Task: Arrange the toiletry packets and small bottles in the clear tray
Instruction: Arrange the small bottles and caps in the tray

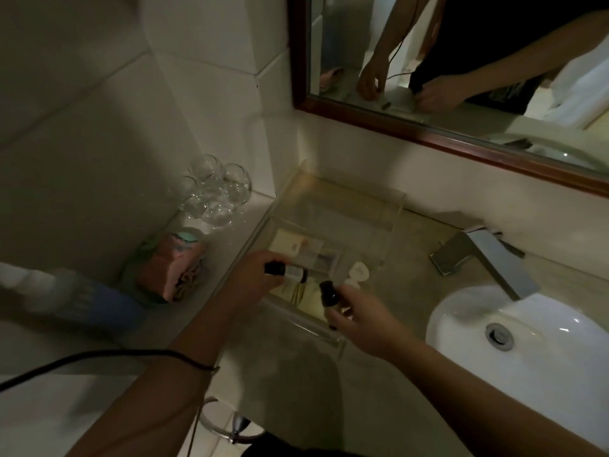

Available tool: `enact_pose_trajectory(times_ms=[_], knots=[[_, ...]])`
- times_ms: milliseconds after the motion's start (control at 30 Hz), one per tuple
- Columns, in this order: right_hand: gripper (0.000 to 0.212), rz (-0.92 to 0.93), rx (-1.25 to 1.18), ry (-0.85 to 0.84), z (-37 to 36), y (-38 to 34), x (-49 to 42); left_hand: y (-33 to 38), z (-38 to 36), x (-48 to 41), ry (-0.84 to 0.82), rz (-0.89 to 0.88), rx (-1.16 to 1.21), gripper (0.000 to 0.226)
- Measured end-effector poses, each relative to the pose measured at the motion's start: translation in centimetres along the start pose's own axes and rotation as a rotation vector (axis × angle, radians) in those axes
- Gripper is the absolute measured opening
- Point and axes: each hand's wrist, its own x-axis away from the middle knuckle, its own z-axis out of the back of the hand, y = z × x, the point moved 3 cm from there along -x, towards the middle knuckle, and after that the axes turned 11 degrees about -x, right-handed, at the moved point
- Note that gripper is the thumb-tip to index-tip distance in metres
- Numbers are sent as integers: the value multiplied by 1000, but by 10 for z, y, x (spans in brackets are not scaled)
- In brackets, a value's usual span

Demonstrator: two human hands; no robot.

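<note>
Head view: both hands over the clear tray, one small bottle each.
Left hand has its grip clenched on a labelled bottle lying sideways above the tray's near-left part, likely so it can be laid flat beside the packets. Right hand grips a dark-capped bottle upright over the tray's near edge, probably queued next. Tray sits on the worktop left of the sink; glasses stand behind the tray's left side.
</note>
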Motion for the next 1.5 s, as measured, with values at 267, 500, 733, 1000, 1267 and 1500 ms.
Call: enact_pose_trajectory(times_ms=[267,500,733,1000,1267,1500], knots=[[16,-182,201,-50,-28,4,-37,-5,-21,-21,-95,-202,-246,28],[26,-126,377,153,-21,-4,-53,-9,-24,-32,-107,-335,-565,28],[18,-48,457,286,-22,-8,-72,-13,-18,-40,-15,-311,-543,26],[14,-110,550,333,-27,5,-79,-16,-20,-45,62,-260,-497,33],[21,-72,564,359,-29,6,-81,-16,-24,-24,130,-269,-490,18],[25,11,557,359,-38,0,-92,-12,-52,2,-139,-448,-655,36]])
